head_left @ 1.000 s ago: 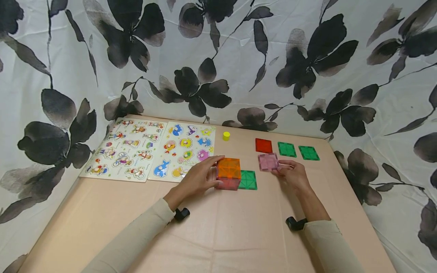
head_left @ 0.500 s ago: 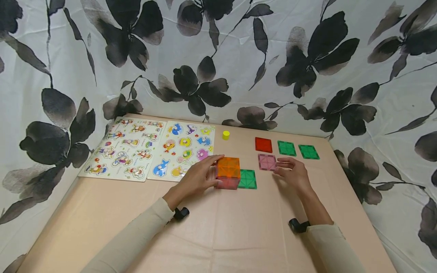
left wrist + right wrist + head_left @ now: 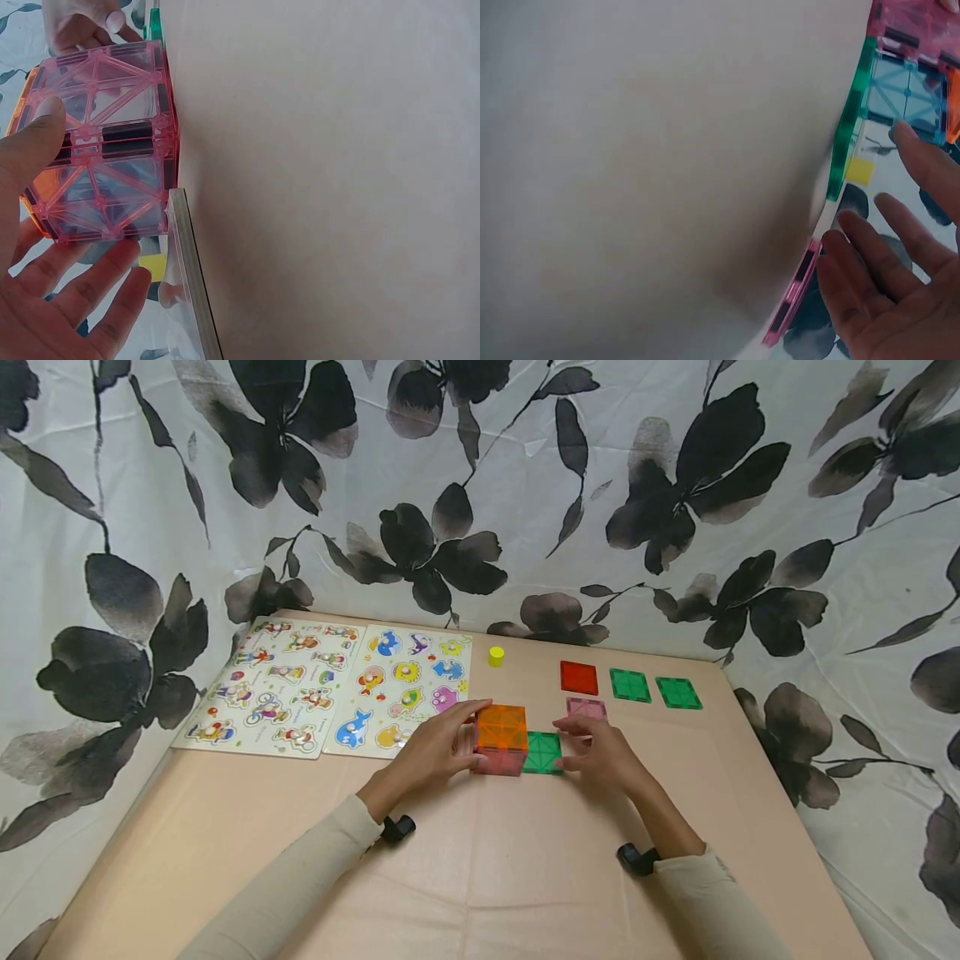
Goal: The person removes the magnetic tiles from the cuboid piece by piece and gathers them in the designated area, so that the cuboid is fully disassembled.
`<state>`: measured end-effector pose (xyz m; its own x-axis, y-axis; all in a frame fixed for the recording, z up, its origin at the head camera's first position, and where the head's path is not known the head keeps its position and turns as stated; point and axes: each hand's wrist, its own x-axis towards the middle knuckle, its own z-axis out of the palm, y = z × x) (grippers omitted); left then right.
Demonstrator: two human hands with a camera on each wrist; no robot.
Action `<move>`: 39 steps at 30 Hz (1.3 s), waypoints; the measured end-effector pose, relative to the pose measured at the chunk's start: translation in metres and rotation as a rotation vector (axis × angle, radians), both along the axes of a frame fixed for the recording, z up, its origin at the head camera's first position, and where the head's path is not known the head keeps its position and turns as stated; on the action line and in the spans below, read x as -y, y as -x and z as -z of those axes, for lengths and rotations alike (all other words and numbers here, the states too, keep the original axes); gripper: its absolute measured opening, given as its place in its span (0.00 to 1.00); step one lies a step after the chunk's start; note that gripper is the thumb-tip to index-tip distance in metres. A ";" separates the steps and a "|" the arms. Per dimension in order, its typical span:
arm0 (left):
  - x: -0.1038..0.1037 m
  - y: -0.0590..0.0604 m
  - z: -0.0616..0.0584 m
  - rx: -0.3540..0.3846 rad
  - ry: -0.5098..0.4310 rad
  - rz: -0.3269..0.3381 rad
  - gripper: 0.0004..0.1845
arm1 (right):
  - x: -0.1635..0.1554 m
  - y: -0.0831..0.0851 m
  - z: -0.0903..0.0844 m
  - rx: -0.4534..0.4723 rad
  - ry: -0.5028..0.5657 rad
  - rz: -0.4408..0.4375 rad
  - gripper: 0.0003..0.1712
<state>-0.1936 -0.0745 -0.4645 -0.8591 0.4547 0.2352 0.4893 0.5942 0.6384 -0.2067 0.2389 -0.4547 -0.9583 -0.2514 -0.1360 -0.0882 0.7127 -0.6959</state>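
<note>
A cube of magnetic tiles [image 3: 501,739], orange on top and pink in front, stands at the table's middle. My left hand [image 3: 480,733] grips it from the left, thumb on the near face [image 3: 105,150] and fingers over the far edge. Flat against the cube's right side lies a green tile [image 3: 542,752]. My right hand [image 3: 564,745] is open with spread fingers [image 3: 885,270] just over that tile's right edge; I cannot tell if it touches. A pink tile [image 3: 587,707] lies flat behind the right hand, partly hidden by it.
A red tile [image 3: 579,677] and two green tiles [image 3: 630,685] [image 3: 678,693] lie in a row at the back right. A yellow peg [image 3: 496,656] stands behind the cube. Two picture puzzle boards [image 3: 281,685] [image 3: 405,689] lie at the left. Floral cloth walls surround the table [image 3: 487,877].
My right hand let go of the pink tile and moved left to the green tile beside the cube. The left hand and the cube stayed put.
</note>
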 end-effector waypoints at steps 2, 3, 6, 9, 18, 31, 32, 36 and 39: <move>0.000 0.000 0.000 -0.002 0.002 -0.002 0.45 | 0.005 0.000 0.002 -0.003 -0.019 -0.031 0.37; 0.000 0.000 0.000 -0.003 0.004 -0.003 0.45 | 0.007 0.000 0.002 -0.006 -0.036 -0.042 0.37; 0.000 0.000 0.000 -0.006 0.004 -0.006 0.45 | 0.013 0.000 0.004 -0.017 -0.082 -0.071 0.39; 0.000 0.000 0.000 -0.007 0.001 -0.006 0.45 | 0.017 0.000 0.004 -0.037 -0.130 -0.089 0.39; 0.001 0.001 0.002 -0.012 -0.001 0.000 0.45 | 0.020 0.000 0.003 -0.094 -0.159 -0.098 0.35; 0.001 0.000 0.000 -0.005 0.009 -0.004 0.45 | 0.006 0.002 -0.007 -0.068 -0.086 -0.103 0.14; 0.001 0.000 0.000 -0.005 0.008 -0.004 0.46 | 0.004 0.002 -0.008 -0.051 -0.084 -0.109 0.13; 0.001 0.001 0.001 -0.004 0.010 -0.003 0.45 | -0.007 0.003 -0.013 -0.019 -0.062 -0.158 0.08; 0.001 0.001 0.001 -0.003 0.013 -0.002 0.45 | -0.016 0.002 -0.016 -0.015 -0.021 -0.189 0.06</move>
